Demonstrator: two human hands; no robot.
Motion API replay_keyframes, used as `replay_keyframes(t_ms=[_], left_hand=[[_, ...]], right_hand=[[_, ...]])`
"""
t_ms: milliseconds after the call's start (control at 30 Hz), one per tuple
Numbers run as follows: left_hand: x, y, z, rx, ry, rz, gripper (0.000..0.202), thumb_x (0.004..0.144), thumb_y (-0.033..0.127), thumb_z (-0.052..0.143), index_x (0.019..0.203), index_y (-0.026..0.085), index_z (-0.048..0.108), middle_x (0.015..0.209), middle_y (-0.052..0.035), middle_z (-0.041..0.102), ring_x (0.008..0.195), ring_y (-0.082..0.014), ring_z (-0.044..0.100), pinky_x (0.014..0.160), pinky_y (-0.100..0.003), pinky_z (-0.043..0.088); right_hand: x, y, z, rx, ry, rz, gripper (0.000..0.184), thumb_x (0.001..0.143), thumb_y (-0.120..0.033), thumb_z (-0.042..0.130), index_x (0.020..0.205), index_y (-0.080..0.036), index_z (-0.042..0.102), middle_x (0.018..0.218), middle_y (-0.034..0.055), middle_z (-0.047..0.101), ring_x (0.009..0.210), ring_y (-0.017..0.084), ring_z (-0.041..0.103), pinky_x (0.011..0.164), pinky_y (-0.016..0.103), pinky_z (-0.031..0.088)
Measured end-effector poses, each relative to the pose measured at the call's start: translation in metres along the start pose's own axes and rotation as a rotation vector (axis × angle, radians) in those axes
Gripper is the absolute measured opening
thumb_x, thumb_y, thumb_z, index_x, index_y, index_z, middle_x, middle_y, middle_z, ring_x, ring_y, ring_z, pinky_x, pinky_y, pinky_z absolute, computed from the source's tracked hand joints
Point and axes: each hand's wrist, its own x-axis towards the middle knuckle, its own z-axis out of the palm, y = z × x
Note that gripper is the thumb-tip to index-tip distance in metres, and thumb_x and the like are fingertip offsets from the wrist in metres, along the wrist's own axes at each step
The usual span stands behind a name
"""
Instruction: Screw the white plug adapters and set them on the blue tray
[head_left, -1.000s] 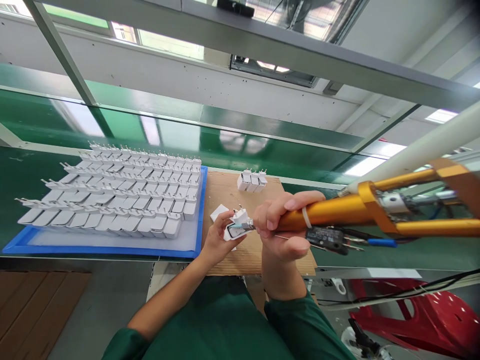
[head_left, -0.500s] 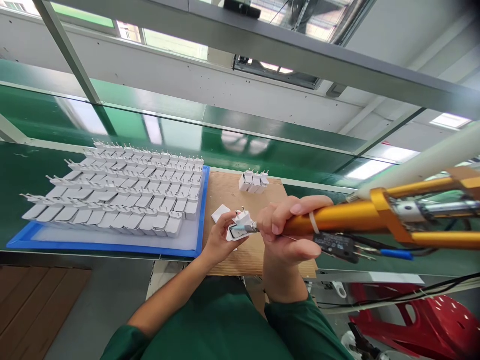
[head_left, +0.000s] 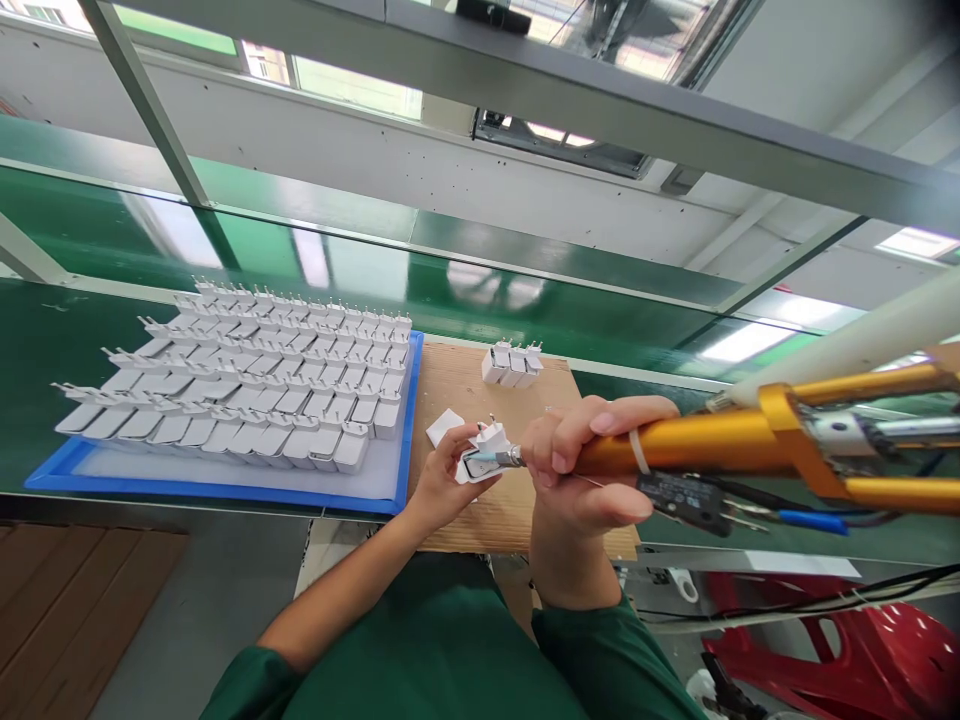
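Note:
My left hand is closed around a white plug adapter whose prongs point up, above a cardboard sheet. In my right hand is a gold-coloured dispensing gun, lying across the view toward the right edge. Its pale blue tip is at the adapter's open side; whether it touches cannot be made out. A white flat piece rests on the cardboard just behind my left fingers. Three or so more white adapters stand together at the back of the cardboard.
On the left, a blue-rimmed tray bears several rows of white plug adapters. A metal frame bar crosses overhead. Cables hang at the lower right, near a red plastic stool.
The whole view has shifted slightly, so things appear a little further right. Both hands keep their hold, and the gun tip stays at the adapter.

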Motion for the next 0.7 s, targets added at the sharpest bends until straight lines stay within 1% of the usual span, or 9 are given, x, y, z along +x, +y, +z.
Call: replay_keyframes(t_ms=[133,300,533,700], left_hand=[[-0.001,0.000,0.000,0.017,0.013,-0.021,0.063,0.071,0.045,0.089,0.121,0.023,0.056,0.114,-0.0083,0.073,0.104,-0.0221,0.071,0.090,-0.033,0.056],[-0.003,0.000,-0.001,0.022,0.004,-0.015,0.061,0.075,0.042,0.087,0.123,0.023,0.055,0.108,-0.0061,0.075,0.095,-0.0183,0.070,0.085,-0.029,0.055],[-0.008,0.001,-0.003,0.075,0.036,-0.062,0.060,0.074,0.042,0.087,0.122,0.023,0.058,0.103,-0.0054,0.075,0.091,-0.0190,0.070,0.084,-0.030,0.054],[-0.011,0.001,-0.005,0.108,0.029,-0.063,0.057,0.075,0.039,0.086,0.123,0.024,0.058,0.100,-0.0042,0.075,0.087,-0.0176,0.069,0.081,-0.028,0.052]], right_hand=[[-0.001,-0.001,0.000,-0.020,0.014,0.016,0.043,0.078,-0.065,0.074,0.099,-0.031,0.056,0.061,-0.0100,0.053,0.036,0.009,0.040,0.034,0.025,0.039],[0.000,-0.002,-0.001,-0.029,-0.002,0.014,0.041,0.080,-0.063,0.074,0.099,-0.032,0.057,0.061,-0.0098,0.053,0.036,0.009,0.038,0.033,0.026,0.040],[0.001,-0.004,0.000,-0.006,0.007,0.032,0.038,0.079,-0.059,0.077,0.100,-0.032,0.060,0.061,-0.0089,0.052,0.037,0.010,0.038,0.033,0.028,0.041],[0.001,0.002,-0.002,0.013,-0.001,-0.016,0.039,0.080,-0.062,0.075,0.102,-0.032,0.060,0.061,-0.0089,0.052,0.035,0.009,0.036,0.032,0.026,0.038]])
